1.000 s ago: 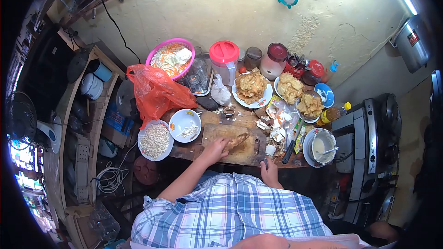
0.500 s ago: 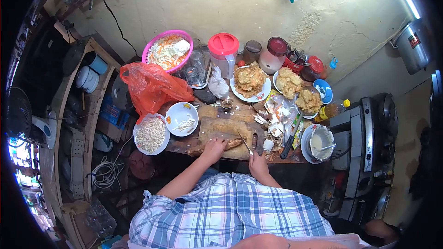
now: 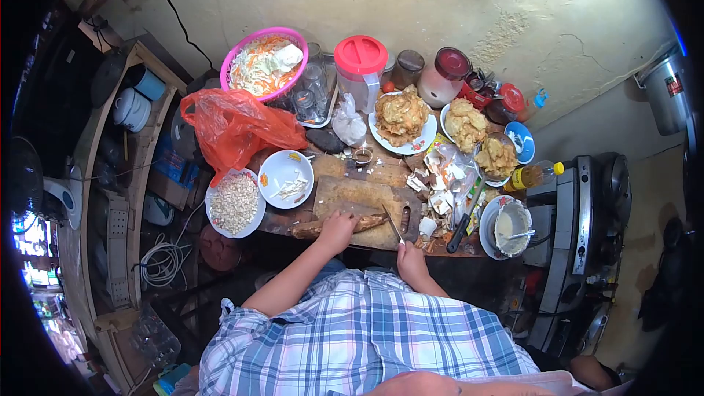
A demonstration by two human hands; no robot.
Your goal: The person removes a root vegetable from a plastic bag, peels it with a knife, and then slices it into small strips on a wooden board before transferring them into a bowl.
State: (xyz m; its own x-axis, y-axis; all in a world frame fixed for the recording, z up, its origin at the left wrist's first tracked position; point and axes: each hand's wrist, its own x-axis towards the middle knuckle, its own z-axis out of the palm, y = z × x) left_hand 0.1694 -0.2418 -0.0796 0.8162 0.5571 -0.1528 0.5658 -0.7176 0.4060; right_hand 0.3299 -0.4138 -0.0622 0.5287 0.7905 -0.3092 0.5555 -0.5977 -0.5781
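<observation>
Two hands at work: a long brown root lies across the board under a knife

At lower centre of the frame, the left hand is closed around the middle of the brown root, fingers wrapped over the top. The root rests along the near edge of the cutting board, one end reaching past the board's left side. The right hand is curled round the handle of the knife, whose narrow blade points up and left, close to the root's right end. Whether it touches the root cannot be told.

A second ago the root slanted towards the upper right and the blade was not clearly visible. Now the root lies flatter and more sideways, with length showing on both sides of the left hand. That looks like a steadier hold, with the right end exposed to the blade.

Left of the board on the worktop are a white bowl with pale sticks and a plate of chopped pale bits. To the right, pale scraps sit beside a black-handled knife and a bowl of batter. At upper centre, fried food is heaped on a plate near a red-lidded jug.
</observation>
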